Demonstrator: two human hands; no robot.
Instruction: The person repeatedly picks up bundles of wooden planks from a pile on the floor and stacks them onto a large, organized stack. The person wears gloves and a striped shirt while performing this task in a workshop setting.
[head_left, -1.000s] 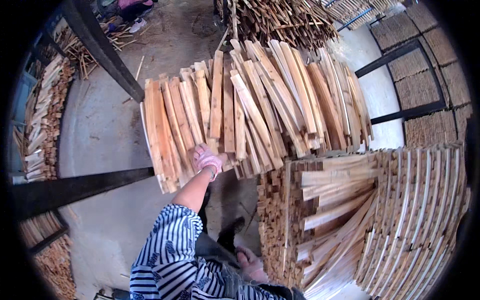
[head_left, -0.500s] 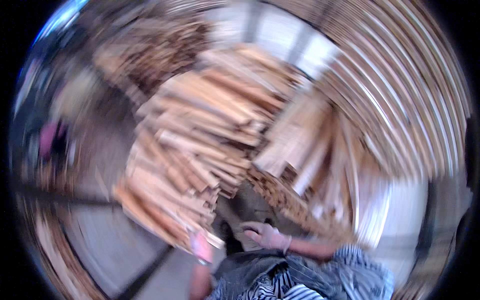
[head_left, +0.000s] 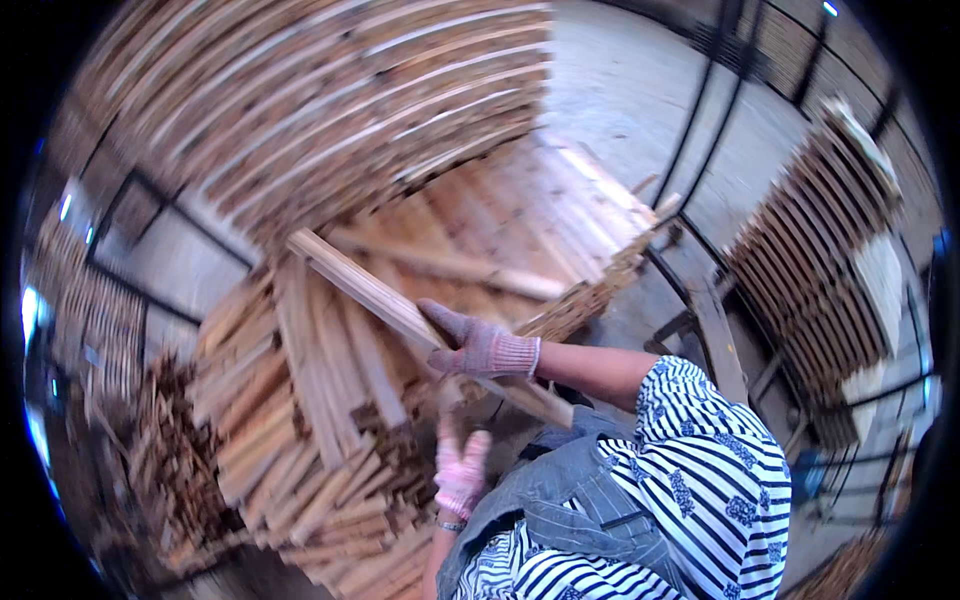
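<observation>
A long wooden strip (head_left: pixel 365 287) slants across in front of me, its near end beside my apron. My right hand (head_left: pixel 485 348), in a knit work glove, is closed round the strip near its middle, with the thumb on the upper side. Just below it is my left hand (head_left: pixel 461 475), in a pinkish glove, with the thumb apart from the fingers. Its fingertips are blurred and point up toward the strip; I see nothing held in them. Behind the strip, flat boards lie side by side on a low stack (head_left: pixel 520 215), with one loose strip (head_left: pixel 450 262) across them.
Loose strips (head_left: pixel 330 480) are heaped at the lower left, beside a pile of dark scraps (head_left: pixel 175 450). A tall stack of boards (head_left: pixel 350 100) rises at the back. On the right stand a metal frame (head_left: pixel 705 320) and another board stack (head_left: pixel 820 270).
My view has swung right, from the strip heap to the low board stack. The right hand, previously without a strip, now grips one. The left hand has left the heap's edge.
</observation>
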